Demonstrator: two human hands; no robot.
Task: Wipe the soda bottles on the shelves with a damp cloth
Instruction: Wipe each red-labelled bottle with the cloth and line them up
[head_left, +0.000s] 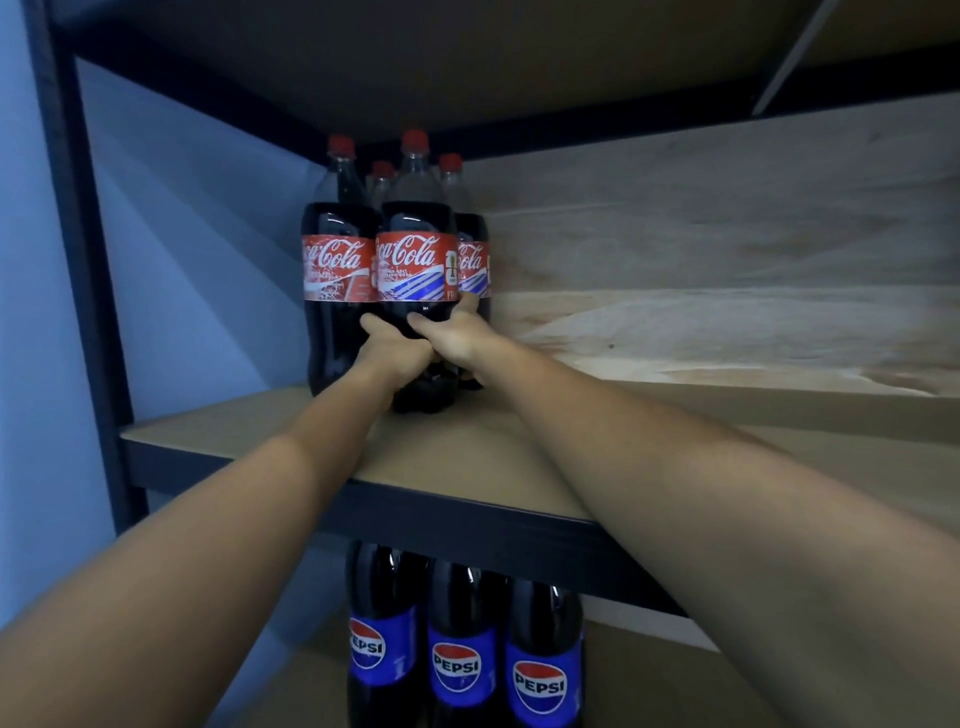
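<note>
Several large Coca-Cola bottles with red caps stand clustered at the left of the upper shelf (467, 441). The front bottle (415, 260) is held low on its body by both hands. My left hand (395, 348) grips it from the left below the red label. My right hand (457, 338) grips it from the right, fingers curled round its side. Another bottle (335, 260) stands just left of it, and one more (470, 249) behind on the right. No cloth is visible.
Three Pepsi bottles (457, 660) with blue labels stand on the shelf below. A dark metal upright (78, 260) frames the left side. A pale wooden back panel (727, 234) runs behind the shelf, and another board sits overhead.
</note>
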